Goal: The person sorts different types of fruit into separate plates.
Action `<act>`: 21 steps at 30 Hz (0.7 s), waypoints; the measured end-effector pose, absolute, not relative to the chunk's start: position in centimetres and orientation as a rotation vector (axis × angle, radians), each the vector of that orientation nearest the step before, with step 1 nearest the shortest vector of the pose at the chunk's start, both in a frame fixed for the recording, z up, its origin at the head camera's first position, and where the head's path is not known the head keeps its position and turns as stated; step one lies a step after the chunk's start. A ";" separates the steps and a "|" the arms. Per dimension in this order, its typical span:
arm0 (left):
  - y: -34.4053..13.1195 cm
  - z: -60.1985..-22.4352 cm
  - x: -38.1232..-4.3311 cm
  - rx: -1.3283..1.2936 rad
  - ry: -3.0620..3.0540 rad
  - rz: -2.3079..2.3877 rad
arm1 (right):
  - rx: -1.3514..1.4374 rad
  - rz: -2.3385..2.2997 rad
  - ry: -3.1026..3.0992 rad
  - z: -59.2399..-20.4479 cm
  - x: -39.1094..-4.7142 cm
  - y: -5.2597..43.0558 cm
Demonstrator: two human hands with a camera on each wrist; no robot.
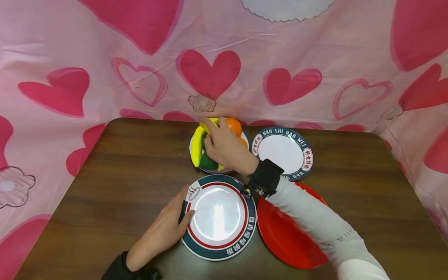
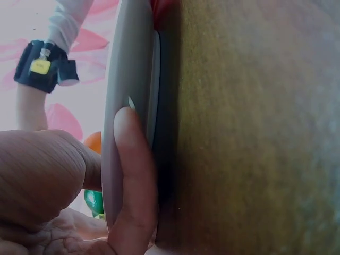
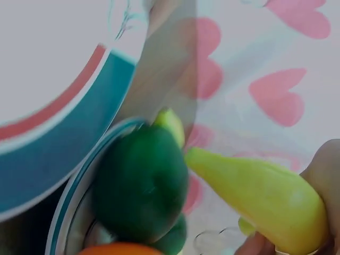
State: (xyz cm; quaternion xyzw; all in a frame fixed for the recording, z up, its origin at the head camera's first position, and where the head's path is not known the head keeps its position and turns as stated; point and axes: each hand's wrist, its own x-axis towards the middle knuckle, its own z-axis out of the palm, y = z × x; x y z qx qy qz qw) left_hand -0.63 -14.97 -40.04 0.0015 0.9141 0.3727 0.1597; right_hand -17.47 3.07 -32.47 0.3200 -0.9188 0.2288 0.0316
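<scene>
My left hand (image 1: 164,225) grips the left rim of a white plate with a dark teal border (image 1: 218,254), thumb over the rim and a finger (image 2: 135,175) beneath it. At the back, my right hand (image 1: 229,147) reaches over a smaller fruit plate (image 1: 191,149). It pinches a yellow banana (image 3: 260,199), whose tip points toward a dark green fruit (image 3: 141,183). Another banana (image 1: 197,146) lies along that plate's left side. An orange (image 1: 234,126) sits behind my right hand, which partly hides the fruit.
A white plate with a lettered teal rim (image 1: 308,159) stands right of the fruit. Below it lies a red plate (image 1: 287,233), partly under my right forearm. The wooden table (image 1: 133,163) meets a pink heart-patterned cloth (image 1: 140,39) at the back.
</scene>
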 end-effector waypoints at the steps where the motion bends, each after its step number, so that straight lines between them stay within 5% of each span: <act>1: -15.0 -40.1 -0.6 0.009 2.614 1.066 | 1.014 0.690 -2.823 -32.2 -17.0 3.1; 21: -15.0 -40.7 -0.5 0.059 2.649 1.061 | 1.270 0.821 -3.025 -33.5 -8.3 5.7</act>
